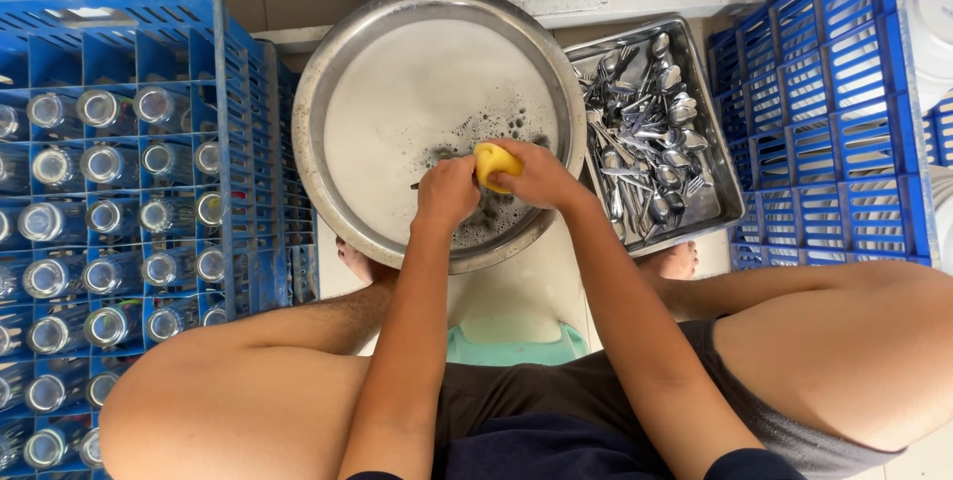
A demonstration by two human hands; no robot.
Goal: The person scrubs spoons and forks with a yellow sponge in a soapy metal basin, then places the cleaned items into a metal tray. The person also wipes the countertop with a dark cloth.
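Observation:
A large round metal basin (397, 63) of cloudy, soapy water stands on the floor in front of me. Over its near rim my right hand (541, 180) grips a yellow sponge (493, 160). My left hand (447, 192) is closed around a thin piece of cutlery (425, 183); only a dark tip pokes out to the left of the fist. The two hands press together above the suds, with the sponge against the cutlery.
A metal tray (717, 157) heaped with spoons and forks sits right of the basin. A blue crate (238, 113) of upturned glasses fills the left. Another blue crate (824, 123) with white dishes stands far right. My bare knees flank the basin.

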